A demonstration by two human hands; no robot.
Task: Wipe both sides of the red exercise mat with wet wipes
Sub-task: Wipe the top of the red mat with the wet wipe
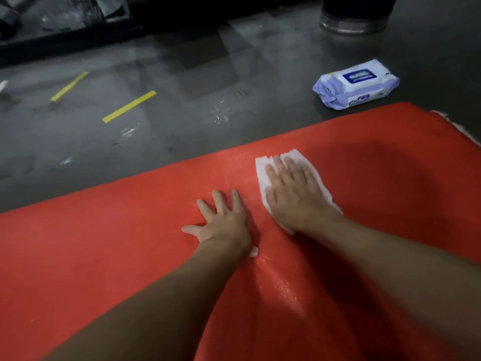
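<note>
1. Red mat [104,256] lies flat on a grey floor [182,74], filling the lower half of the view; its far edge runs diagonally from lower left to upper right.
2. Right hand [294,194]: fingers straight and close together, palm pressed down on a white wipe [263,173]. The wipe is spread flat between the palm and the mat, showing past the fingertips and along both sides of the hand. Nothing is pinched or curled round.
3. Left hand [223,222]: fingers straight and splayed wide, palm flat on the bare mat, just beside the right hand and nearer the person. It holds nothing.
4. A small white scrap [253,251] shows at the left wrist; what it is cannot be told.
5. Mat surface between and below the hands carries a wet sheen.
6. Pack of wipes [356,84], lid down, sits on the floor beyond the mat's far edge, well apart from both hands.
7. Two yellow tape strips [129,106] mark the floor at upper left; a round metal base [354,24] stands at upper right.
</note>
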